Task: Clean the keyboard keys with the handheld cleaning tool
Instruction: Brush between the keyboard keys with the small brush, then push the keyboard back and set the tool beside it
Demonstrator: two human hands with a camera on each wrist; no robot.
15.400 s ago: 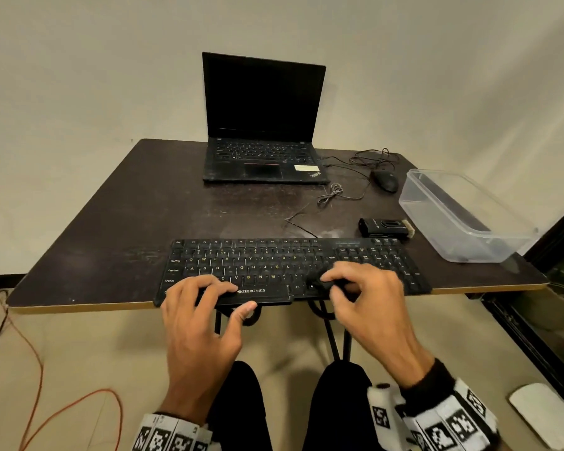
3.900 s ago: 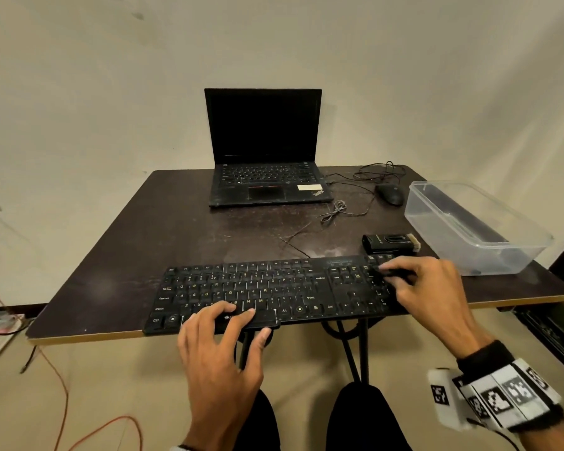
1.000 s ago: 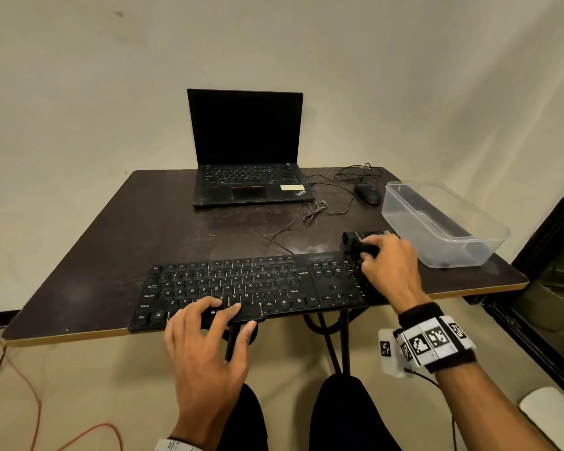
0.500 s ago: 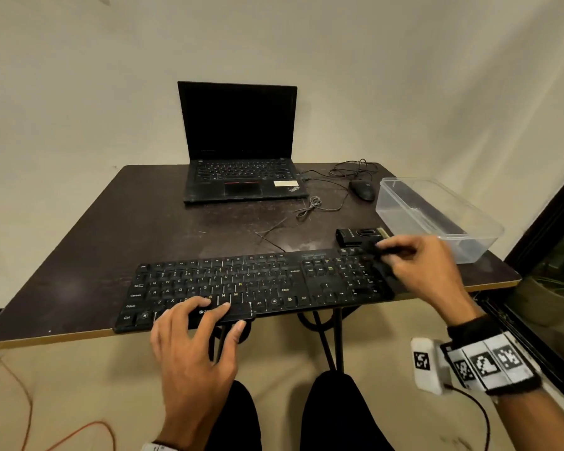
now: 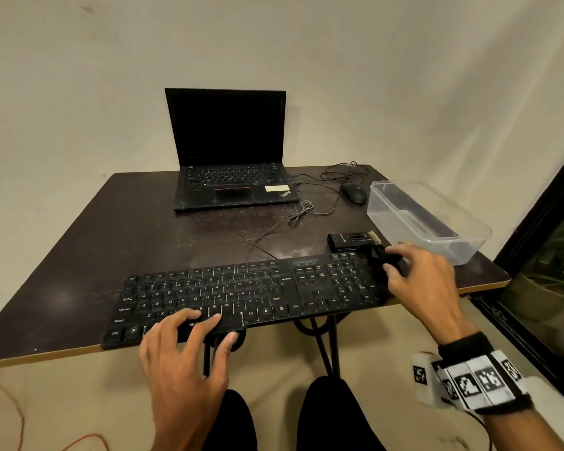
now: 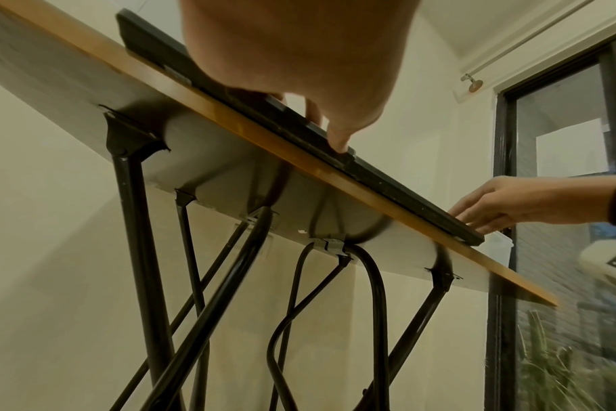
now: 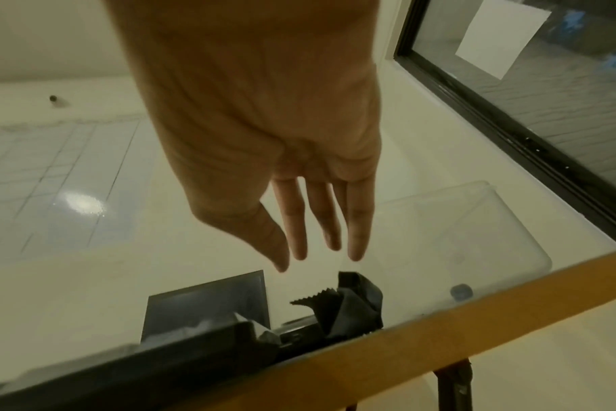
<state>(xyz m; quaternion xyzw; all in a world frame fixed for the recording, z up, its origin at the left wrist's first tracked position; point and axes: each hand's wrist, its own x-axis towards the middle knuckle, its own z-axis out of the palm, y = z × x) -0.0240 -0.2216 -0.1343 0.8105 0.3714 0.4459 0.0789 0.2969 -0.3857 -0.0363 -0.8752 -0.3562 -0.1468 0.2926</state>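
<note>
A black keyboard lies along the front edge of the dark table. My left hand rests on its front edge near the space bar, fingers on top and thumb against the rim. A crumpled black cloth lies on the table just right of the number pad. My right hand hovers over the cloth with straight fingers that hold nothing. The black handheld cleaning tool, with a pale brush end, lies just behind the keyboard's right end.
An open black laptop stands at the back of the table. A mouse and its loose cable lie to its right. A clear plastic container sits at the right edge, close to my right hand. A dark window frame is beyond.
My right hand moved off the number pad to the right and let go of the black cloth, which now lies on the table. My left hand stayed on the keyboard's front edge.
</note>
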